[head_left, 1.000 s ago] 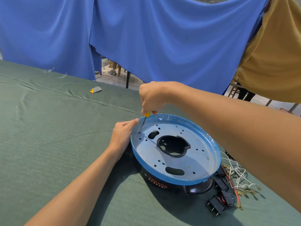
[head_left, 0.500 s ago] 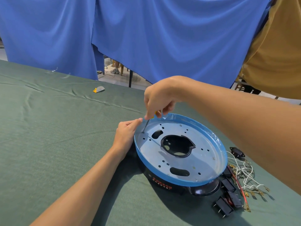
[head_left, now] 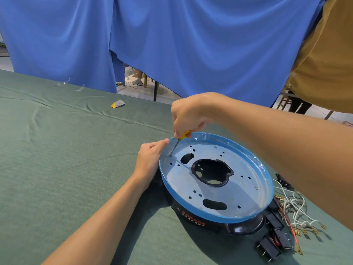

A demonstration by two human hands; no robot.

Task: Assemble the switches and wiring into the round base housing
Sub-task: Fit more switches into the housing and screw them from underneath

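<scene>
Round black base housing point(head_left: 246, 227), blue-rimmed plate point(head_left: 238, 192) on top, switches point(head_left: 275, 220) and wiring point(head_left: 298, 209) beside

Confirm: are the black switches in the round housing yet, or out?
Out. The black switches lie on the green cloth beside the round housing, next to the loose wires.

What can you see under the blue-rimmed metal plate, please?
A black round base housing shows below the front edge of the blue-rimmed metal plate, with orange print. Through the central opening only dark interior and pale patches show; the plate covers everything else inside.
</scene>
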